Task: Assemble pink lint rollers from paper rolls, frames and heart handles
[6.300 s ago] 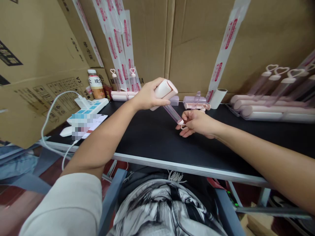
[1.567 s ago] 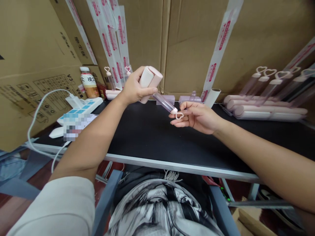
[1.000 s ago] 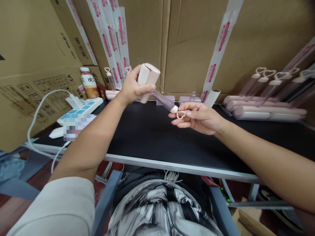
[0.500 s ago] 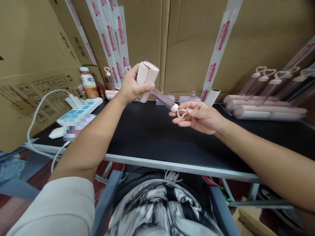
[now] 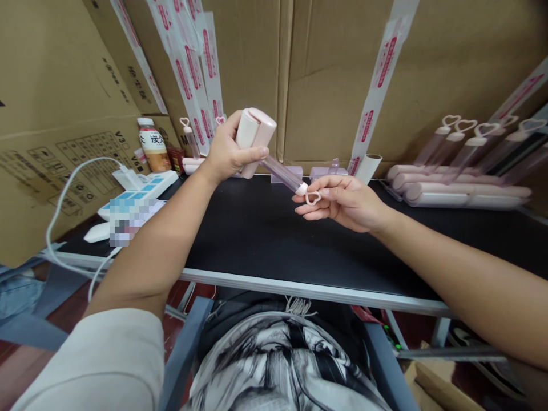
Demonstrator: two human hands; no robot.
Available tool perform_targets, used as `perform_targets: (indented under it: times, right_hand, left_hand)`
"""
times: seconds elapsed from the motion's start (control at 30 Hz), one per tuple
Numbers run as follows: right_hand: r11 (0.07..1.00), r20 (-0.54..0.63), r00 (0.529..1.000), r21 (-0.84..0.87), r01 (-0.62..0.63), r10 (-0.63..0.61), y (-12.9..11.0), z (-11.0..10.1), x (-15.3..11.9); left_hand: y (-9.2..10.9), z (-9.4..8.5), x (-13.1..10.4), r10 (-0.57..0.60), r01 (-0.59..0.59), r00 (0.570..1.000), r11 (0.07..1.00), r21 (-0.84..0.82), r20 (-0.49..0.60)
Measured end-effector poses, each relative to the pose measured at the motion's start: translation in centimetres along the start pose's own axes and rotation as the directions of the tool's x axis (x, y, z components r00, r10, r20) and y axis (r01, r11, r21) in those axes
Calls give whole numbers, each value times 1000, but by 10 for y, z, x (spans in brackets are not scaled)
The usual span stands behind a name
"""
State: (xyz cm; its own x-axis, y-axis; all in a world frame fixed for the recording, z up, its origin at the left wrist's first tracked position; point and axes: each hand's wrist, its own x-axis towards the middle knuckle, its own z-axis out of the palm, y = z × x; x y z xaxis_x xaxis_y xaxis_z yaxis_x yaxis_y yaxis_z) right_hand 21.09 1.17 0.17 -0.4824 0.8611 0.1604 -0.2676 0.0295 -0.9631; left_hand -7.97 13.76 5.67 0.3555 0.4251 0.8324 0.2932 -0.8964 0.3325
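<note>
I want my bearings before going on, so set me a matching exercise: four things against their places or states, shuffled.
Things
1. Bottle
2. Purple tube
3. Power strip
4. Pink-and-white case

Places and states
A. Slanting between the hands
B. Gripped in the left hand
C. Upright, with a white cap on
D. On the table, with a white plug in it

Right pairs: 1-C, 2-A, 3-D, 4-B
</note>
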Motion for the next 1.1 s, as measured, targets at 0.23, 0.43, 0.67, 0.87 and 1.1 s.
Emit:
perform_targets:
  times: [0.23,0.43,0.67,0.87,1.1]
  right_hand:
    - [1000,-89,996,-30,9,-11,1,5,3]
    - [998,-132,991,-55,5,-12,1,8,4]
    - [999,-166,986,-37,17,-23,3,5,6]
    - [999,-177,984,-43,25,-32,2,4,5]
    - [996,-59,996,-63,63,-67,2,-1,2]
  left_hand:
    - [2,-1,0,10,-10,1000,999,30,-3]
    - [1,-1,0,18,-18,1000,1000,26,5]
    - [5,1,-1,11,-11,1000,999,30,2]
    - [8,3,-1,12,-12,1000,1000,25,-8]
    - [1,0,0,19,-19,1000,1000,22,0]
